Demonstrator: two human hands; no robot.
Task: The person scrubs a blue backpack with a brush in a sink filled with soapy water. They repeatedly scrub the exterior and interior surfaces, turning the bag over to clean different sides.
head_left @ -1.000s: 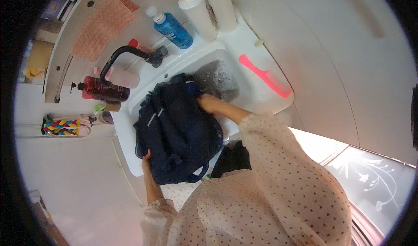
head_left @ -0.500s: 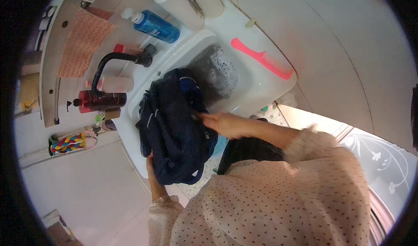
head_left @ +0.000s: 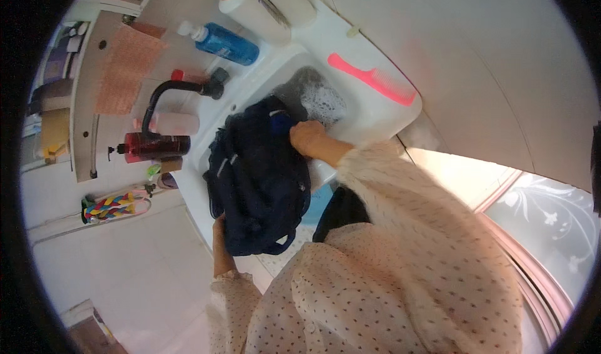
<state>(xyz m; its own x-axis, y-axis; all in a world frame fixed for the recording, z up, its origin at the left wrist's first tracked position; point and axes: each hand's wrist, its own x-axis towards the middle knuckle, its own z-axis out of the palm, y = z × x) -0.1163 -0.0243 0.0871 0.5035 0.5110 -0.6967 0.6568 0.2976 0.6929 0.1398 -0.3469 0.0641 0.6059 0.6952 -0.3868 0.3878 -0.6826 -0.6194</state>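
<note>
A dark navy backpack (head_left: 256, 179) with light reflective strips lies over the near-left part of the white sink (head_left: 375, 119). My left hand (head_left: 219, 235) grips its lower left edge, the fingers mostly hidden behind the fabric. At the bag's upper right side, by a brighter blue patch, my right hand (head_left: 308, 139) is closed in a fist against it. Whatever is in that fist does not show. Grey soapy water (head_left: 316, 100) with white foam stands in the basin beyond the bag.
A pink comb (head_left: 372, 78) lies on the sink's right rim. Along the back stand a blue pump bottle (head_left: 228, 44) and white bottles (head_left: 255, 13). To the left are a black faucet (head_left: 163, 94), a red pump bottle (head_left: 153, 147) and an orange cloth (head_left: 122, 69).
My right hand has moved up across the backpack, away from me, to its upper right side. My left hand keeps its place on the lower edge. The foam patch looks smaller.
</note>
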